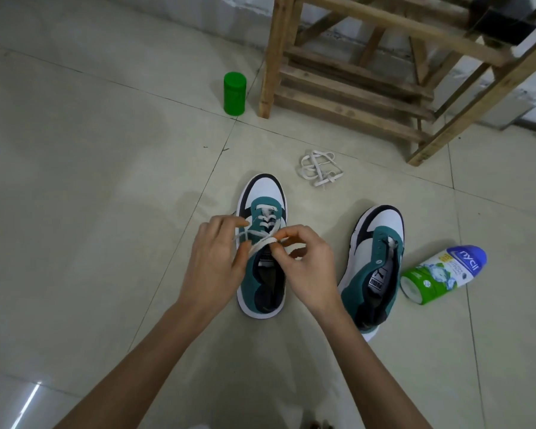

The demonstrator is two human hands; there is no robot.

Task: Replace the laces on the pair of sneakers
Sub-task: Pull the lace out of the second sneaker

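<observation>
Two teal, white and black sneakers stand on the tiled floor, toes pointing away from me. The left sneaker [265,193] carries a white lace [262,235] threaded through its lower eyelets. My left hand [217,261] holds one strand of that lace at the shoe's left side. My right hand [307,267] pinches the other strand over the tongue. The right sneaker [375,274] has no lace in its eyelets. A loose white lace [319,168] lies bundled on the floor beyond both shoes.
A green-and-blue powder bottle [443,274] lies on its side right of the right sneaker. A green cylindrical can [235,93] stands at the back. A wooden stool frame [353,82] occupies the back right.
</observation>
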